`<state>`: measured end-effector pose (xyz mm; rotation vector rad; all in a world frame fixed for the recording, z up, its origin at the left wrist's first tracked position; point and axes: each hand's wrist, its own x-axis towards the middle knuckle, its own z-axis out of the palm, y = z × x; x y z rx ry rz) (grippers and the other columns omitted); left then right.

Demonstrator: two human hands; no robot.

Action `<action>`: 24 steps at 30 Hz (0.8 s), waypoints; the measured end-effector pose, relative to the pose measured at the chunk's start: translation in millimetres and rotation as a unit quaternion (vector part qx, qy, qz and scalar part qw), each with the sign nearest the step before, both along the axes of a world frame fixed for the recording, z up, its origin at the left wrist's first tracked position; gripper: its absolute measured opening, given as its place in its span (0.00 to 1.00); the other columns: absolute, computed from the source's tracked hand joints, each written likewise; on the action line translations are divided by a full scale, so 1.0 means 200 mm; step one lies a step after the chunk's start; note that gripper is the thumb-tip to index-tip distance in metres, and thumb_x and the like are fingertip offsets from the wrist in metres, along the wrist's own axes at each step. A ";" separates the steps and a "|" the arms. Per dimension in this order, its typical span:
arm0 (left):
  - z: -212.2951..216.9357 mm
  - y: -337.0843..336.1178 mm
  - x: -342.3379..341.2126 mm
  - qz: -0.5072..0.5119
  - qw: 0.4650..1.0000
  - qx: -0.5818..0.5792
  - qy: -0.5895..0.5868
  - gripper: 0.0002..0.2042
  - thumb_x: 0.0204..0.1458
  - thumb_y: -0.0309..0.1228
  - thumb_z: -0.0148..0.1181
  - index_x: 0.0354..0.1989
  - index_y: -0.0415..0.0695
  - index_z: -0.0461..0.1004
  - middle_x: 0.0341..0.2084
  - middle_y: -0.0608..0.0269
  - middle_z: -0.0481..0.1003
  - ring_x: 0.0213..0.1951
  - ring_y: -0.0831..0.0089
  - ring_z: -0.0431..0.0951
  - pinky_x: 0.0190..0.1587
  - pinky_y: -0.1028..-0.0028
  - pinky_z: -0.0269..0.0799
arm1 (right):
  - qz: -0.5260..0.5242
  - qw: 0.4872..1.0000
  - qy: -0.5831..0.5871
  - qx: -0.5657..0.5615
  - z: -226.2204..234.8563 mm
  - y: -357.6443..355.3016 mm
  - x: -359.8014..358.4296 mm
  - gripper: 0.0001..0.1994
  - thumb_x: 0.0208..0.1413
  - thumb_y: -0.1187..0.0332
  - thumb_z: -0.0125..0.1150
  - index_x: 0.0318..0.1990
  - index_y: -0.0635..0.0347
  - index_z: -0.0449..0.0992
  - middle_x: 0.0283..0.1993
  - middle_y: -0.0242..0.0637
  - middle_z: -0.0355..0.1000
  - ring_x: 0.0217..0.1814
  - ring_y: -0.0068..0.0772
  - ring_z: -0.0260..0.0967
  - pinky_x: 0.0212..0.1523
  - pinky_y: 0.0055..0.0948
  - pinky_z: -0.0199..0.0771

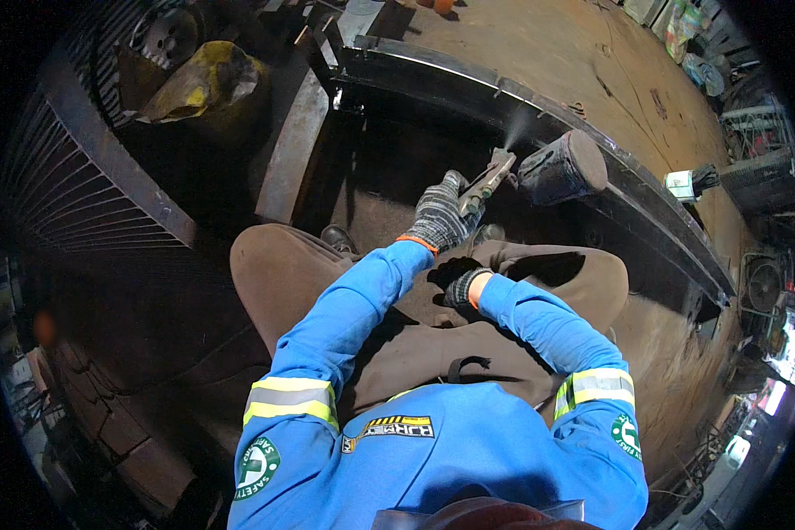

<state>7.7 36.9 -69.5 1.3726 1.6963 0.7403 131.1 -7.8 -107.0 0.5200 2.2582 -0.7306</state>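
Note:
My left hand (446,215), in a grey knitted glove with an orange cuff, grips a spray gun (488,181). A dark, paint-crusted cup (564,168) sits at the gun's far right side. Pale mist shows just beyond the nozzle, against the inner face of a long black steel beam (450,81) that curves across in front of me. Closer in, my gloved right hand (462,288) rests low over my lap, apart from the gun. Deep shadow hides its fingers, so I cannot tell whether it holds anything.
A flat steel bar (296,146) runs away at the left, beside a barred metal grating (106,168) and a yellow-stained container (208,84). Past the beam, a small white can (680,185) stands on the brown floor. A fan (766,284) is at the far right.

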 end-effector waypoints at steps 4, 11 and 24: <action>0.03 -0.01 0.01 0.020 0.996 0.077 -0.046 0.15 0.44 0.30 0.62 0.40 0.40 0.68 0.28 0.49 0.76 0.31 0.58 0.77 0.33 0.68 0.72 | -0.001 1.000 0.017 0.015 -0.01 0.00 0.02 0.24 0.46 0.51 0.55 0.51 0.50 0.70 0.49 0.42 0.70 0.51 0.46 0.68 0.49 0.45 0.67; -0.03 0.01 -0.02 0.049 0.997 0.060 -0.015 0.14 0.43 0.30 0.64 0.36 0.41 0.69 0.26 0.54 0.75 0.28 0.67 0.76 0.32 0.69 0.71 | 0.009 1.000 0.021 0.017 0.00 0.01 -0.01 0.24 0.46 0.52 0.55 0.51 0.52 0.69 0.48 0.43 0.70 0.50 0.47 0.68 0.48 0.46 0.68; -0.38 0.09 -0.65 0.407 0.887 0.183 -0.121 0.11 0.43 0.33 0.61 0.30 0.42 0.68 0.23 0.60 0.69 0.25 0.68 0.71 0.32 0.68 0.70 | 0.030 0.999 0.040 -0.015 -0.02 0.02 -0.13 0.22 0.44 0.55 0.59 0.46 0.56 0.72 0.45 0.45 0.72 0.48 0.48 0.69 0.48 0.45 0.68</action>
